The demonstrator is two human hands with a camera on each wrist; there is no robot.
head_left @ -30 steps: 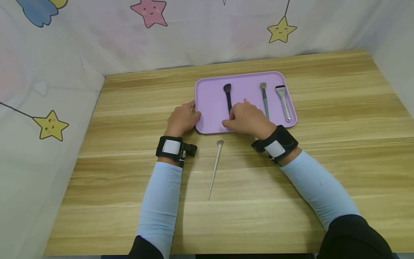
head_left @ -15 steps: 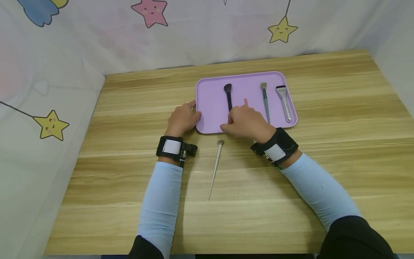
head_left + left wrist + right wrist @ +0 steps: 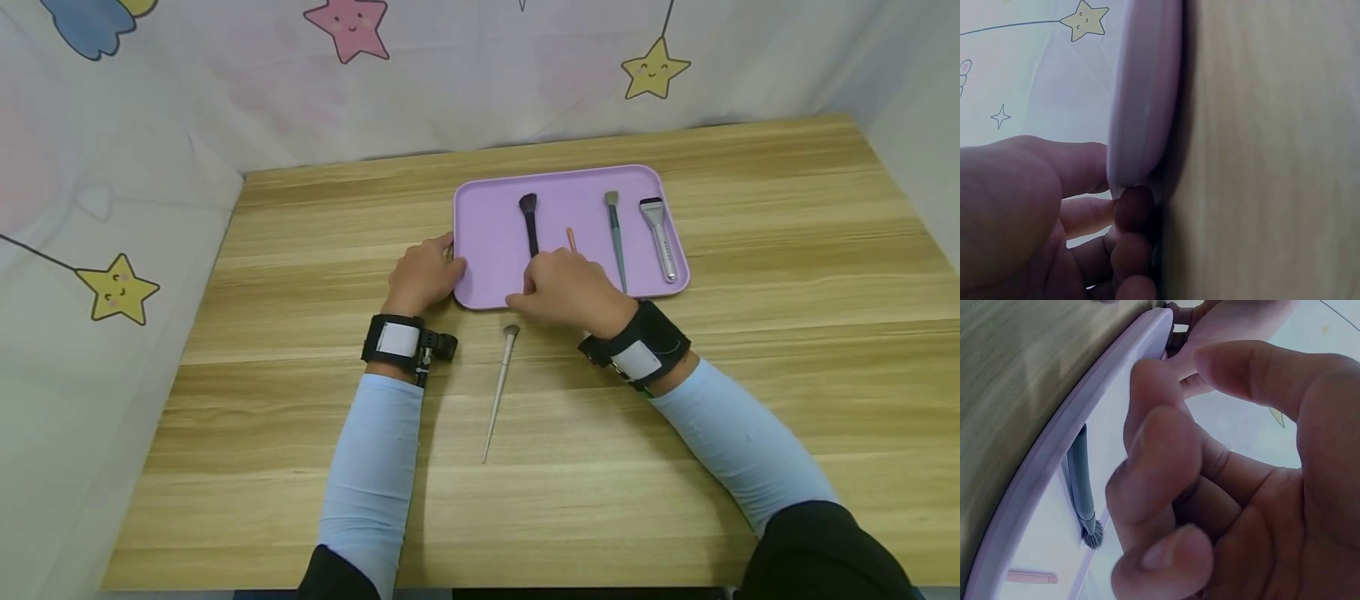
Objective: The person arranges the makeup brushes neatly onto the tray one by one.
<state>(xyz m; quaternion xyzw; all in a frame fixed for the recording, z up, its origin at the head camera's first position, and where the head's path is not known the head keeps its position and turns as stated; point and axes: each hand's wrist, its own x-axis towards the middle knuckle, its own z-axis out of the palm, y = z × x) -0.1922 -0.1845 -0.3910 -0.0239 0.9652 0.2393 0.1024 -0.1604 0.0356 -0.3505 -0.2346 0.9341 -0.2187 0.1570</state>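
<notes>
My left hand [image 3: 424,275] holds the left edge of a lilac tray [image 3: 491,287], its thumb on the rim [image 3: 1141,94] and its fingers curled beneath. Over the tray's front edge is my right hand [image 3: 573,290], fingers loosely bent, thumb apart from the index finger and nothing between them [image 3: 1166,462]. On the tray lie a black makeup brush [image 3: 529,225], a slim orange-tipped piece [image 3: 572,239], a green-handled brush [image 3: 617,237] and a silver flat-headed brush [image 3: 658,237]. My right hand hides the lower ends of the black brush and the orange piece.
In front of the tray, a thin white-handled makeup brush [image 3: 500,392] lies on the wooden table [image 3: 285,417], bristles toward the tray. A printed curtain [image 3: 480,92] stands behind the table.
My right hand has shifted slightly toward me and to the left, uncovering more of the orange piece and the green handle. My left hand and the tray have stayed put.
</notes>
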